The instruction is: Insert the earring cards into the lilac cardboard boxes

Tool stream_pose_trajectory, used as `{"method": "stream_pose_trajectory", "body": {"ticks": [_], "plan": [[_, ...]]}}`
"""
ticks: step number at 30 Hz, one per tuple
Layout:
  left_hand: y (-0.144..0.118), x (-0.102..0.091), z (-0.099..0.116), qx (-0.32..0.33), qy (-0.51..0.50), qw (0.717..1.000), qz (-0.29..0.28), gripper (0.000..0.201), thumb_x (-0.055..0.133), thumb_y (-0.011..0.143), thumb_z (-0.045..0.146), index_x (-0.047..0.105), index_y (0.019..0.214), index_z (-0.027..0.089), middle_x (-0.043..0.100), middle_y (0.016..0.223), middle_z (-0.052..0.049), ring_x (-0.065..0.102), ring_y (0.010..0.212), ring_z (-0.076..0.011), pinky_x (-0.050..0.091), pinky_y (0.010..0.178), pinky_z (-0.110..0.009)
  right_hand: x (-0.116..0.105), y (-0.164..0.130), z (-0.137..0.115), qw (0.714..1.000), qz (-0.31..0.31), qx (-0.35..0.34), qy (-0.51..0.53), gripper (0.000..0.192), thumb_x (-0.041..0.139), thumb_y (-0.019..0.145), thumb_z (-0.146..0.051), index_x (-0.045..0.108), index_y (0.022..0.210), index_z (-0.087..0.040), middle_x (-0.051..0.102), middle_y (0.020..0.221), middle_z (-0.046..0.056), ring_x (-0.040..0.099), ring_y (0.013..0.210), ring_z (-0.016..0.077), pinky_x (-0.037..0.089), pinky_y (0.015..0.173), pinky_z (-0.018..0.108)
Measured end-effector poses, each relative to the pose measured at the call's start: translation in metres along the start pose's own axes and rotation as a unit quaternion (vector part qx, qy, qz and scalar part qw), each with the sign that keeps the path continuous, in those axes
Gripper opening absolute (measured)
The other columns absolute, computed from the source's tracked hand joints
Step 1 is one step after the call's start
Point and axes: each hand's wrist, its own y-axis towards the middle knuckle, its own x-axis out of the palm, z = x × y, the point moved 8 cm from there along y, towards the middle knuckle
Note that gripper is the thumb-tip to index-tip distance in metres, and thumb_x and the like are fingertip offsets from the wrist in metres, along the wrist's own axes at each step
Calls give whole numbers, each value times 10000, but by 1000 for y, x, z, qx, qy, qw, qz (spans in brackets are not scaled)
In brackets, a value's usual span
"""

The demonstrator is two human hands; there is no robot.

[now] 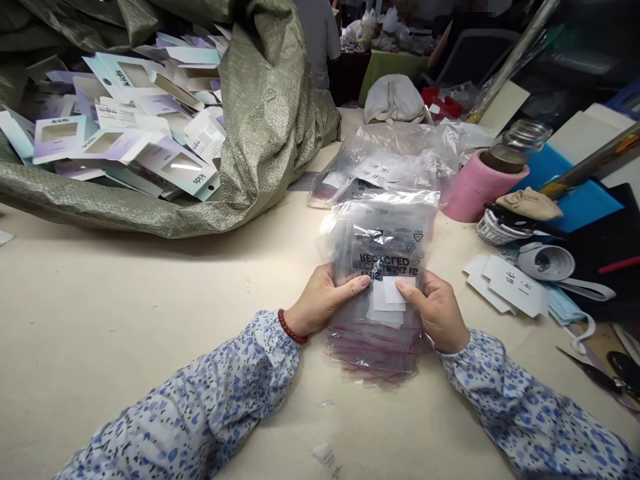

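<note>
A stack of clear plastic bags [390,227] with black print and reddish seal strips is held just above the table. My left hand [327,299] grips its left side, thumb on top and fingers underneath. On the right edge, my right hand [440,308] is closed the same way, its thumb on a white label [393,293] lying on or in the top bag. The print on the bags appears upside down. Behind this stack, more clear bags [385,157], some with barcode labels, lie in a loose pile.
A green woven sack [270,113] full of small printed boxes [125,143] stands at the left. To the right are a pink roll [483,187], a blue tray [583,193], white cards [515,283], a white tape roll [545,260] and scissors [595,373]. Another person [317,40] is at the back.
</note>
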Motion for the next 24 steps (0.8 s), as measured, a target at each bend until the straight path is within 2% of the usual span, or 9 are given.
{"method": "stream_pose_trajectory", "body": {"ticks": [5, 12, 16, 21, 24], "plan": [[0, 5, 8, 33, 48, 998, -11, 545, 841, 760, 349, 662, 1230, 139, 691, 1298, -148, 647, 1216, -304, 508, 1079, -451, 2, 0, -1, 1000, -14, -1, -17, 398, 764, 767, -550, 700, 923, -190, 774, 888, 60, 701, 752, 218, 594, 672, 328], [-1, 1, 2, 18, 113, 993, -3, 457, 794, 802, 363, 689, 1170, 115, 738, 1193, -146, 704, 1071, -288, 567, 980, -437, 6, 1, -8, 996, -56, -30, -60, 458, 825, 718, -456, 655, 1027, -165, 776, 979, 98, 735, 838, 241, 616, 730, 355], [-2, 4, 7, 41, 109, 993, -1, 472, 789, 807, 365, 678, 1200, 129, 715, 1244, -142, 674, 1148, -294, 530, 1044, -448, 12, 0, -10, 995, -78, -42, -40, 440, 779, 786, -445, 640, 1096, -166, 766, 1075, 116, 742, 920, 247, 620, 788, 379], [-1, 7, 6, 31, 112, 993, -11, 486, 816, 777, 382, 686, 1167, 123, 720, 1227, -149, 679, 1128, -297, 532, 1037, -464, 12, 0, -9, 996, -71, -36, -34, 441, 775, 798, -463, 647, 1101, -169, 770, 1066, 109, 742, 923, 248, 620, 789, 378], [-1, 6, 7, 39, 102, 994, -13, 504, 790, 810, 370, 658, 1236, 137, 701, 1267, -149, 656, 1185, -299, 502, 1078, -471, 9, 1, -8, 997, -63, -26, -33, 434, 772, 793, -497, 660, 1059, -172, 773, 1039, 100, 736, 908, 245, 611, 793, 371]]}}
